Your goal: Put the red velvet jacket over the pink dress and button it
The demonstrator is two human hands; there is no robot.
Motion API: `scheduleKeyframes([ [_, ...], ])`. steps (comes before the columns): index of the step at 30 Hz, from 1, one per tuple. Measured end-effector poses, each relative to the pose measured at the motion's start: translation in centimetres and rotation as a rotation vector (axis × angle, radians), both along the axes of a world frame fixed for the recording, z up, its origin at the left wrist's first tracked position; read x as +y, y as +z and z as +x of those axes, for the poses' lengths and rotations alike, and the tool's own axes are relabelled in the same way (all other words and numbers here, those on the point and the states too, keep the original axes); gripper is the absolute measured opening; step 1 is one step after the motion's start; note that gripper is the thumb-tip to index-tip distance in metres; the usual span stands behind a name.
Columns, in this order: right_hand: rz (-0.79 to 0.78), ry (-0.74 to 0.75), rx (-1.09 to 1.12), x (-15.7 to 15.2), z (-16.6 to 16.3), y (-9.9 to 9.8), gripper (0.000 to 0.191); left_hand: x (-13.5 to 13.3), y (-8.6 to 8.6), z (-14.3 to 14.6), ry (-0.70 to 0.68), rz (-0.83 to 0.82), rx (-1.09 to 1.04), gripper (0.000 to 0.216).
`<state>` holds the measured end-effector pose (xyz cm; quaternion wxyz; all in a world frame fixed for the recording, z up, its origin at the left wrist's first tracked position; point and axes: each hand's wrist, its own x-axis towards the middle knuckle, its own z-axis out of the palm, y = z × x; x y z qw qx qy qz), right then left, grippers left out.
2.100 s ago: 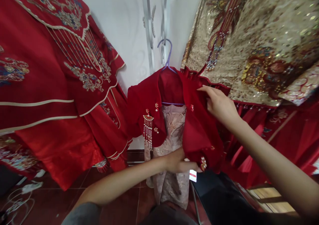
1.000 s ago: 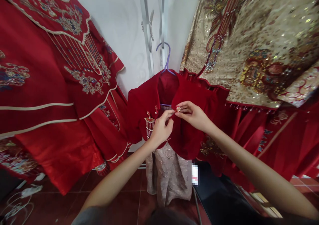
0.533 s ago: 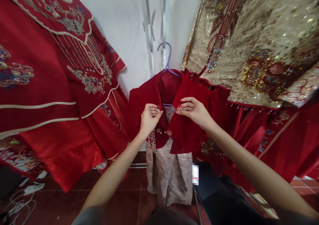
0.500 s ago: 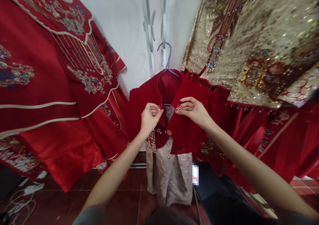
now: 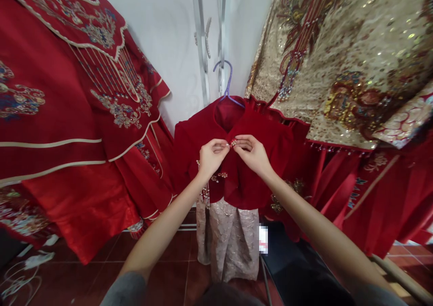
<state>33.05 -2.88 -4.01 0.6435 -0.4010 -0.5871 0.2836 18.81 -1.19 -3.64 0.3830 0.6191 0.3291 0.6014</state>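
Note:
A short dark red jacket (image 5: 264,179) hangs on a purple hanger (image 5: 231,78) before me, above a pale patterned skirt (image 5: 233,247). My left hand (image 5: 214,158) pinches the jacket's front edge on the left, just below the collar. Opposite it, my right hand (image 5: 252,151) is closed on the beaded frog button (image 5: 233,143) of the other edge. The fingertips of both hands nearly meet, and the two edges lie together there. Lower on the front shows another beaded fastener (image 5: 222,175), with a beaded tassel (image 5: 205,193) hanging at the left.
Embroidered red garments (image 5: 67,116) hang on the left; a gold sequined garment (image 5: 358,71) hangs on the right. A metal rack (image 5: 203,39) stands against the white wall. A black surface (image 5: 297,270) sits at lower right. White cables (image 5: 23,279) lie on the tiled floor.
My hands have come together at the middle, drawing the two front edges of the jacket from apart to touching. The opening at the neck has narrowed.

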Motion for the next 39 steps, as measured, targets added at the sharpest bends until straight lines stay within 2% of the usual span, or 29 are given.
scheduleKeyframes([
  [6,0.007,-0.029,-0.013,0.2,0.0,0.1,0.031,0.2,-0.4,-0.1,0.011,0.024,0.008,0.016],
  [14,0.096,-0.158,-0.104,-0.3,-0.9,-0.2,0.023,0.1,-0.4,-0.4,-0.044,0.018,-0.02,0.021],
  [21,0.087,-0.122,-0.155,-0.6,-0.5,0.2,0.023,0.7,-0.7,-0.7,-0.035,-0.004,-0.005,0.019],
  [33,0.07,-0.148,-0.16,-0.5,-0.4,-0.1,0.024,0.9,-0.2,-1.6,-0.044,0.02,0.105,0.019],
  [39,0.062,-0.078,-0.112,-0.2,-0.2,-0.3,0.029,1.1,-0.5,-1.4,-0.055,0.021,0.073,0.022],
])
